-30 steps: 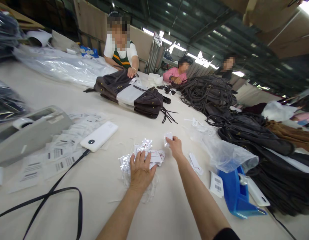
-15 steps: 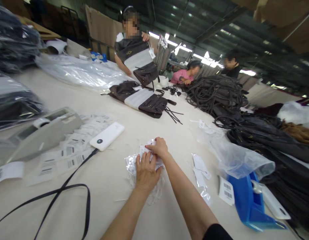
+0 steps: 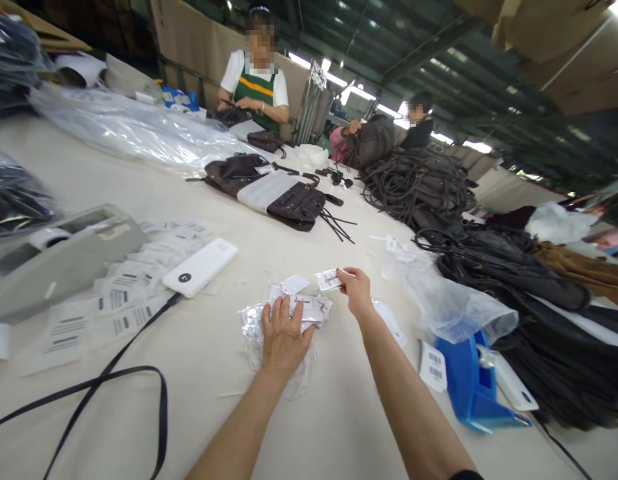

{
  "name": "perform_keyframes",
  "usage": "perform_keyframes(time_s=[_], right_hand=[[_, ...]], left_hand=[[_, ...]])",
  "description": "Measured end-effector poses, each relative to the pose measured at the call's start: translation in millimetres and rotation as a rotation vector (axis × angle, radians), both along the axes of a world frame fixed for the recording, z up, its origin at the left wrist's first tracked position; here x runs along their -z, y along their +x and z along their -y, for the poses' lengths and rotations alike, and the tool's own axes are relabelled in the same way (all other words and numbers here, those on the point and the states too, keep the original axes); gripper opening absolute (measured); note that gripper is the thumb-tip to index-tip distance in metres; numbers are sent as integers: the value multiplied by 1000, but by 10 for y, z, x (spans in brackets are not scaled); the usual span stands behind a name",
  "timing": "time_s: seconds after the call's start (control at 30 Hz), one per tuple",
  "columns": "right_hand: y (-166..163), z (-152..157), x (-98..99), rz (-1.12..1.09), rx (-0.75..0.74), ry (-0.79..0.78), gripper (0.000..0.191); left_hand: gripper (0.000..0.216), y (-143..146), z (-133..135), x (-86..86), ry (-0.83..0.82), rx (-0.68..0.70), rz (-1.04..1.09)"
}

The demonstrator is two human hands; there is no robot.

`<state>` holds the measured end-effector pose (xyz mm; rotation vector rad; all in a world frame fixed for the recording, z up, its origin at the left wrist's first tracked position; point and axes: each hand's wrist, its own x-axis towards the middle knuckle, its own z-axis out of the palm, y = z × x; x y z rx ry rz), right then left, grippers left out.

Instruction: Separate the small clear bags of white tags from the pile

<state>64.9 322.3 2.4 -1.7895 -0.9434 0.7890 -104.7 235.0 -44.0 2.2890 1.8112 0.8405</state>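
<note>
While the left hand is pressed flat, fingers spread and grasping nothing, on a small pile of clear-wrapped tags near the middle of the table, a single wrapped tag is pinched between the fingertips of the right hand and is held just right of and slightly beyond the pile. Bare cloth is left open on the near side of both forearms, as far as the table's near edge. To the left, the room is bounded by a black strap looped on the cloth, a white power bank, a spread of barcode labels and a grey label printer. To the right, close beside the right forearm, loose labels, a crumpled clear bag and a blue tape dispenser are found, with dark bags heaped beyond them. Farther off, a brown and white bag is laid flat, and a heap of dark straps is seen to its right. At the far edge two other people are seated under a dark beamed roof.
</note>
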Motion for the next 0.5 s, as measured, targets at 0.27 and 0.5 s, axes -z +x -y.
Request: perform_keyframes(time_s=[0.27, 0.5], right_hand=[[745, 487, -167, 551, 91, -92, 19], [-407, -110, 182, 944, -894, -1, 57]], left_hand=[[47, -3, 2, -7, 3, 7, 9], [47, -4, 0, -4, -5, -18, 19]])
